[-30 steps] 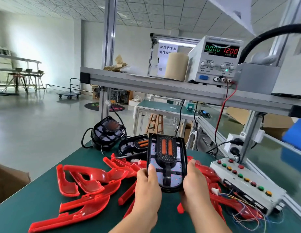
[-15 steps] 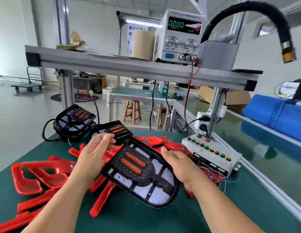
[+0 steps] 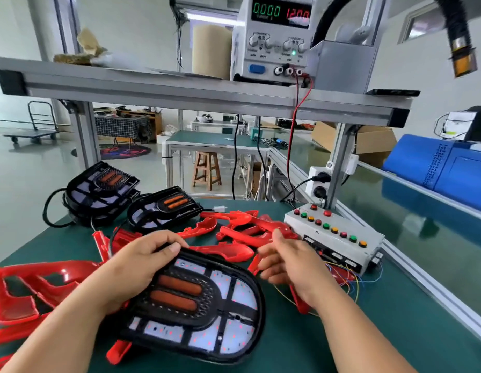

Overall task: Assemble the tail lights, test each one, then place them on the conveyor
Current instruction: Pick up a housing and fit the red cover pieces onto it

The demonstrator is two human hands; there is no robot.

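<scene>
Fingers (image 3: 164, 244) of the left hand (image 3: 134, 267) curl over the far rim of the tail light (image 3: 201, 308), an oval black housing with two orange bars, perforated surround and white panels, above the green table (image 3: 328, 351). Right hand (image 3: 290, 262), blurred, fingers loosely bent, holds nothing, above glossy red covers (image 3: 244, 227) beside the button box (image 3: 339, 246).

The right hand (image 3: 287, 261) is blurred. The left rim of the tail light (image 3: 204, 305) is hidden under the left hand (image 3: 134, 267). The power supply (image 3: 274, 39) is cropped above.
</scene>
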